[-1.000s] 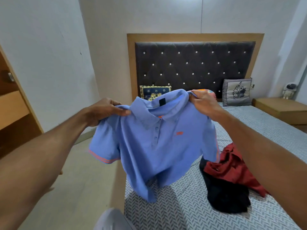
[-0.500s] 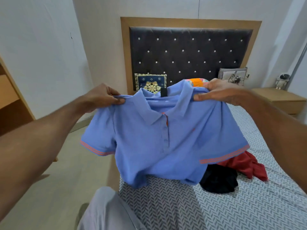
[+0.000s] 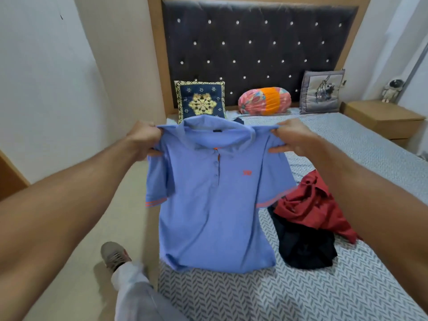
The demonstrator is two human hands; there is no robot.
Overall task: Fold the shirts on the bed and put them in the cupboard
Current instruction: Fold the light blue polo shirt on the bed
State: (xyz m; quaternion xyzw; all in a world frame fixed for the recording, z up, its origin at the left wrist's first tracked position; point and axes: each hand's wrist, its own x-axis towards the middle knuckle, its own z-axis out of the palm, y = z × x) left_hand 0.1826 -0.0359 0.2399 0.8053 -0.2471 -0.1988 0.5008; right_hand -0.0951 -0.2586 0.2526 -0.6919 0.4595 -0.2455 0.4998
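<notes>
**First shirt held up, no fold made yet**

My left hand pinches the left shoulder of the blue polo shirt and my right hand pinches the right shoulder, fingers curled into the cloth on both sides. The shirt hangs front-facing between them over the bed's left edge, its hem just reaching the bed near the front left corner.

I judge the task barely begun: this shirt is spread out but unfolded. Just beside it, toward the middle of the bed, a red shirt lies crumpled and overlapping a black garment, both untouched. The cupboard is not something I can clearly make out, so every put-away step is left.

For writing, the polo carries a small orange chest logo, too small to read, and a dark neck tag with nothing legible.
</notes>
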